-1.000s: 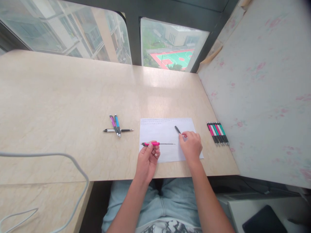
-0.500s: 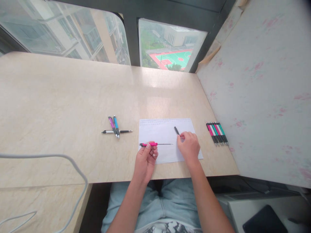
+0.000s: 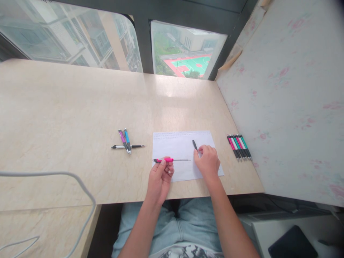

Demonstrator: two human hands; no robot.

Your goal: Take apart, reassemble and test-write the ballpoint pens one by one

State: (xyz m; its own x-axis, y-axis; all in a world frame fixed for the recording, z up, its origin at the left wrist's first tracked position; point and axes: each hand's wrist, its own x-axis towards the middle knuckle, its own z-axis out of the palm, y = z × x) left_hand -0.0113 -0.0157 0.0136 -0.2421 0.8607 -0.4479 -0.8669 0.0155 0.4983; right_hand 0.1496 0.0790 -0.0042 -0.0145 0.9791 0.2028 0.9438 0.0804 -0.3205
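My left hand (image 3: 161, 173) is closed around the pink barrel of a pen (image 3: 168, 160), held level over the paper. A thin refill (image 3: 181, 159) sticks out of the barrel's right end, bare. My right hand (image 3: 207, 160) is above the right part of the sheet, its thumb and fingers closed at the lower end of a black pen grip (image 3: 195, 144). That piece slants up and left from the fingertips; its lower end is hidden. Beneath both hands lies a white sheet of paper (image 3: 177, 150), with faint rows of writing along its top.
Left of the sheet, a purple pen (image 3: 123, 139) and a blue pen (image 3: 127, 140) lie across a white and black pen (image 3: 138, 146). Several pens (image 3: 239, 147) lie side by side near the wall. A grey cable (image 3: 80, 182) curves over the table's left side.
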